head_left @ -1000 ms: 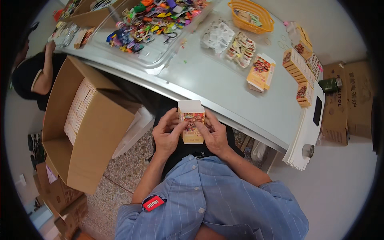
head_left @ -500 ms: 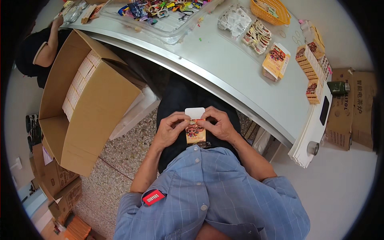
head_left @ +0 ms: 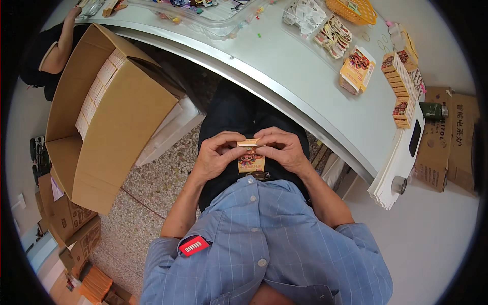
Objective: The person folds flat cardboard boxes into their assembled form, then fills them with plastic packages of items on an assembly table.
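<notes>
Pale-grey flat-topped table (head_left: pixel 315 91) at 1 o'clock; my left hand (head_left: pixel 217 155) and right hand (head_left: pixel 284 152) pinch yellow printed cardboard box (head_left: pixel 251 163); best press evenly.

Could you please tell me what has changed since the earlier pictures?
On the small box, the flap, upright before, is now folded over towards the blue shirt. The left hand and right hand kept their hold; nothing was let go. The yellow basket stayed on the table.
</notes>
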`<state>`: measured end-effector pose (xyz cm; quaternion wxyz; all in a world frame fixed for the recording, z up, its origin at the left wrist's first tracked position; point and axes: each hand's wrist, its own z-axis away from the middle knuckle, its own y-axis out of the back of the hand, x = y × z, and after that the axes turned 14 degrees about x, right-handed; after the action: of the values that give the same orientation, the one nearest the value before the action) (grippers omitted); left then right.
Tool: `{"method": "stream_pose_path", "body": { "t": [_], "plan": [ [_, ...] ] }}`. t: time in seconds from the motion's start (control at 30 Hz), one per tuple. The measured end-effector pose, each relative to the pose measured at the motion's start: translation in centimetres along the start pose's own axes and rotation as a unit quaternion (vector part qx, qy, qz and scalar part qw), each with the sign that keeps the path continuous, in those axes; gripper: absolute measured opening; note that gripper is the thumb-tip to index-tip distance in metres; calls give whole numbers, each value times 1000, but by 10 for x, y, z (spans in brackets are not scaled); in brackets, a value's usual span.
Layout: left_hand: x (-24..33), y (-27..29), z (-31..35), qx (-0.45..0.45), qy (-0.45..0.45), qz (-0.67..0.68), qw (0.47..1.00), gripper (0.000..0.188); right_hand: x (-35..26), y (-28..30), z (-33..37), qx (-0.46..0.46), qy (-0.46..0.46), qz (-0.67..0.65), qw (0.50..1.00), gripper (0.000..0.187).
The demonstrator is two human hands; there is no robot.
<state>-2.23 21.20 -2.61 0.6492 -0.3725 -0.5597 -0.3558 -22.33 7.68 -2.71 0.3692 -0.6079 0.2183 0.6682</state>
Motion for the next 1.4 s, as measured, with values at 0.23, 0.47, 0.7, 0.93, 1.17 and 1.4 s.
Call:
{"method": "stream_pose_path", "body": {
  "t": [0.23, 0.47, 0.7, 0.93, 1.17, 1.4],
  "plan": [
    [18, -11, 9, 41, 93, 26, 994, 14, -26, -7, 5, 25, 18, 94, 995, 12],
    [15, -2, 3, -30, 78, -34, 996, 17, -16, -3, 15, 36, 78, 137, 987, 14],
    [3, 1, 18, -50, -97, -119, 987, 21, -13, 1, 26, -19, 174, 167, 970, 14],
    [26, -7, 26, 86, 37, 87, 992, 45, -60, -12, 20, -29, -17, 185, 982, 33],
    [70, 7, -1, 64, 154, 34, 985, 49, -102, -7, -12, -38, 413, 194, 889, 40],
    [98, -19, -52, 43, 83, 132, 987, 66, -125, 9, -36, -86, 501, 276, 815, 34]
  ]
}}
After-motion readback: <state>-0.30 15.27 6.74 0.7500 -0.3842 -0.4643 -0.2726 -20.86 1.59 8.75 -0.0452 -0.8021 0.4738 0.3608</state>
